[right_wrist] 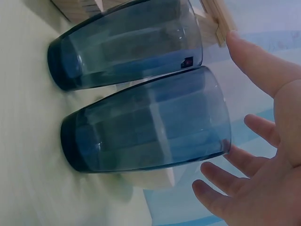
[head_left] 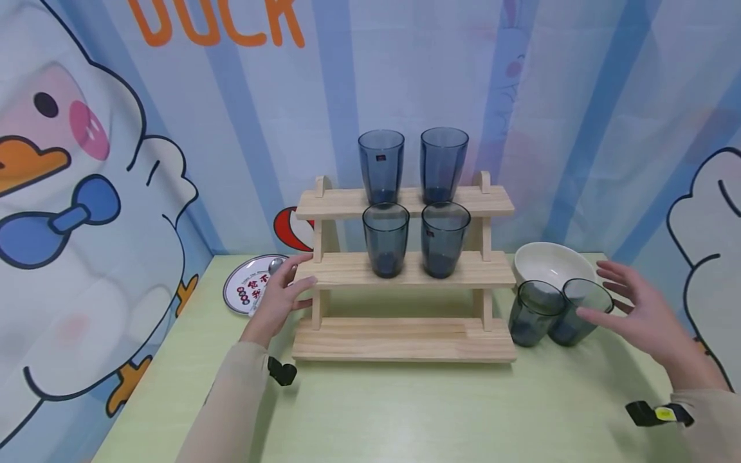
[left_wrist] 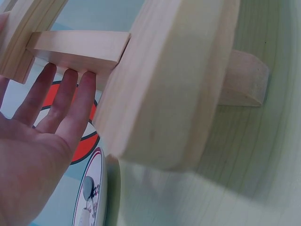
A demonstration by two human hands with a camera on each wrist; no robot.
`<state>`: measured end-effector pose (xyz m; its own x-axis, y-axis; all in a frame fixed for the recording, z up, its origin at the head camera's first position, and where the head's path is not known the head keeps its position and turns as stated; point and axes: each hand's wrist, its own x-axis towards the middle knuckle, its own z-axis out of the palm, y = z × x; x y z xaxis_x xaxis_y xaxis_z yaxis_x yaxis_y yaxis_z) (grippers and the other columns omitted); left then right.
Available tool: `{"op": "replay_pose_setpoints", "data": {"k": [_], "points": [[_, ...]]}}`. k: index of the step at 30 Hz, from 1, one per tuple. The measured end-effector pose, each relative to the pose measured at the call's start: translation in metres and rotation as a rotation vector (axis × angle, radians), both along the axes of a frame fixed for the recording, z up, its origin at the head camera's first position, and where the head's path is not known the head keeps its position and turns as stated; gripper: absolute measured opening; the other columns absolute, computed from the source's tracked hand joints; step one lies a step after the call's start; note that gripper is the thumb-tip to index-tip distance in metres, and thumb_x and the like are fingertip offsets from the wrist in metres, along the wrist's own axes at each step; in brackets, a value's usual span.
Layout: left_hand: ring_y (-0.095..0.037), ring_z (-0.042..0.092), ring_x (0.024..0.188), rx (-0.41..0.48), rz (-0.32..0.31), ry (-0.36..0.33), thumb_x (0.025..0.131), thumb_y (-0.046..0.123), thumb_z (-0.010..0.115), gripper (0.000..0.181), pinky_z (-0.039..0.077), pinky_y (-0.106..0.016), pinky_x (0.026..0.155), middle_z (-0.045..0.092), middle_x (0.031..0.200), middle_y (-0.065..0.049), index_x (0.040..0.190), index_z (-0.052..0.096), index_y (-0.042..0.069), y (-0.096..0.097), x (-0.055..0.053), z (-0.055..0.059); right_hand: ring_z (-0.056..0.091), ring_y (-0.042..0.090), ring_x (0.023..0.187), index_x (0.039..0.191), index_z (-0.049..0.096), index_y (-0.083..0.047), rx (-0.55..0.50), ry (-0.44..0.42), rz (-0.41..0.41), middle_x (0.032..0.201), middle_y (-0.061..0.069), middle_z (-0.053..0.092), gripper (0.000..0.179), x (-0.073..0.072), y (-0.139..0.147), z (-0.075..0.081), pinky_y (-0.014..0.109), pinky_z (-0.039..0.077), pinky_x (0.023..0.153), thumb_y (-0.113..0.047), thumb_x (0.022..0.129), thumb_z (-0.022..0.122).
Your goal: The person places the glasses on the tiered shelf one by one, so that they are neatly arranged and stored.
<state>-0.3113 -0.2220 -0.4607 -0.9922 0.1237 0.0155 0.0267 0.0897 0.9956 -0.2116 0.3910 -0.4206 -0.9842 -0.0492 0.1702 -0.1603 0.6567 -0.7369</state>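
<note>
My left hand is at the left end of a three-tier wooden shelf. In the left wrist view its fairly straight fingers touch the upright post. Two blue-grey glasses stand side by side right of the shelf, a left glass and a right glass. My right hand is spread beside the right glass, its thumb and fingers apart around the rim side. Whether a fingertip touches the rim I cannot tell.
Two similar glasses stand on the top tier and two on the middle tier. Behind the loose glasses sits a white bowl. Left of the shelf lies a printed plate with a spoon. A duck-print curtain hangs behind.
</note>
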Motion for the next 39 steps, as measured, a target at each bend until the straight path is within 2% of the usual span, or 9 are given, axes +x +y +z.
{"op": "replay_pose_setpoints", "data": {"k": [2, 14, 16, 19, 21, 23, 25, 28, 39], "points": [[-0.042, 0.051, 0.138, -0.001, 0.003, 0.001, 0.102, 0.028, 0.071, 0.057, 0.057, -0.06, 0.098, 0.04, 0.162, -0.012, 0.154, 0.049, 0.03, 0.0, 0.0, 0.0, 0.029, 0.064, 0.142, 0.17, 0.011, -0.018, -0.011, -0.019, 0.0, 0.167, 0.033, 0.023, 0.105, -0.001, 0.001, -0.004, 0.082, 0.032, 0.103, -0.028, 0.094, 0.082], [-0.041, 0.05, 0.139, 0.002, -0.006, -0.003, 0.101, 0.029, 0.071, 0.057, 0.057, -0.059, 0.099, 0.04, 0.163, -0.011, 0.155, 0.049, 0.03, 0.0, 0.0, -0.001, 0.03, 0.067, 0.139, 0.169, 0.011, -0.01, -0.053, -0.061, -0.015, 0.165, 0.037, 0.023, 0.105, -0.002, 0.0, -0.024, 0.082, 0.034, 0.101, -0.029, 0.094, 0.082], [-0.041, 0.05, 0.139, 0.001, -0.003, -0.002, 0.101, 0.028, 0.071, 0.057, 0.057, -0.059, 0.098, 0.04, 0.163, -0.011, 0.154, 0.049, 0.03, 0.0, 0.0, -0.001, 0.032, 0.064, 0.139, 0.169, 0.011, -0.01, -0.053, -0.061, -0.02, 0.164, 0.036, 0.024, 0.104, -0.003, 0.0, -0.028, 0.078, 0.038, 0.1, -0.03, 0.095, 0.081], [-0.041, 0.05, 0.139, 0.001, -0.003, -0.002, 0.102, 0.028, 0.071, 0.057, 0.057, -0.059, 0.098, 0.041, 0.162, -0.012, 0.154, 0.049, 0.03, 0.0, 0.0, -0.001, 0.036, 0.06, 0.139, 0.169, 0.012, -0.01, -0.048, -0.053, -0.025, 0.161, 0.035, 0.032, 0.102, -0.004, 0.0, -0.034, 0.043, 0.053, 0.102, -0.031, 0.096, 0.08], [-0.041, 0.05, 0.138, 0.003, -0.002, -0.003, 0.102, 0.028, 0.071, 0.057, 0.057, -0.06, 0.098, 0.042, 0.161, -0.012, 0.154, 0.05, 0.03, 0.001, 0.001, 0.0, 0.04, 0.055, 0.138, 0.169, 0.014, -0.01, -0.043, -0.038, -0.033, 0.158, 0.034, 0.037, 0.1, -0.004, 0.001, -0.039, 0.018, 0.052, 0.09, -0.032, 0.096, 0.08], [-0.042, 0.051, 0.138, 0.007, -0.004, 0.0, 0.102, 0.027, 0.071, 0.057, 0.057, -0.06, 0.098, 0.042, 0.16, -0.013, 0.154, 0.05, 0.029, 0.001, 0.002, 0.001, 0.05, 0.035, 0.137, 0.168, 0.016, -0.011, -0.054, -0.02, -0.037, 0.155, 0.03, 0.043, 0.098, -0.005, 0.001, -0.044, 0.003, 0.044, 0.078, -0.03, 0.096, 0.08], [-0.042, 0.051, 0.137, 0.011, -0.004, 0.004, 0.102, 0.026, 0.071, 0.057, 0.057, -0.06, 0.098, 0.043, 0.16, -0.013, 0.154, 0.05, 0.029, 0.001, 0.003, 0.002, 0.054, 0.011, 0.129, 0.168, 0.018, -0.012, -0.07, -0.004, -0.04, 0.151, 0.022, 0.049, 0.096, -0.006, 0.001, -0.048, 0.002, 0.044, 0.079, -0.028, 0.096, 0.08], [-0.042, 0.051, 0.137, 0.014, -0.004, 0.013, 0.102, 0.025, 0.07, 0.056, 0.057, -0.061, 0.098, 0.043, 0.159, -0.013, 0.154, 0.049, 0.029, 0.001, 0.003, 0.002, 0.045, -0.014, 0.114, 0.168, 0.019, -0.012, -0.105, 0.009, -0.039, 0.143, 0.005, 0.054, 0.094, -0.007, 0.001, -0.051, 0.003, 0.046, 0.08, -0.024, 0.096, 0.079], [-0.042, 0.051, 0.137, 0.008, -0.001, 0.016, 0.102, 0.025, 0.07, 0.056, 0.057, -0.06, 0.097, 0.043, 0.159, -0.013, 0.154, 0.05, 0.029, 0.001, 0.001, 0.001, 0.047, -0.014, 0.111, 0.165, 0.019, -0.005, -0.171, 0.005, -0.055, 0.135, -0.013, 0.051, 0.09, -0.005, -0.002, -0.055, 0.004, 0.048, 0.082, -0.02, 0.098, 0.077]]}}
